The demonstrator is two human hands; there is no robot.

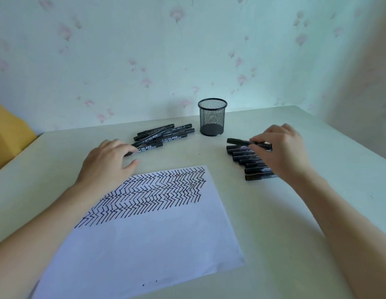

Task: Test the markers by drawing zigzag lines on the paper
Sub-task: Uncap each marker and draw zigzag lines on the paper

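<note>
The paper point(148, 240) lies nearest on the pale counter point(295, 212), skewed, its near half blank apart from a few small dark specks by the near edge, its far half filled with rows of black zigzag lines point(153, 190). Both bare forearms reach past the paper, one on each side. Just beyond the paper's far left corner, the left hand point(107, 162) rests palm down, its grip released, with straight fingers touching the near end of a marker at the edge of a loose pile of black markers point(164, 135). Beyond the paper's far right corner, the right hand point(280, 147) hovers over a neat row of black markers point(250, 162) lying side by side; its grip is closed on one capped marker point(241, 141), pinched in the fingertips at the far end of that row. Beyond the paper, between the two groups of markers and further back, stands a black mesh pen cup point(212, 117), upright, close to the wall papered with faint pink flowers point(144, 61).
</note>
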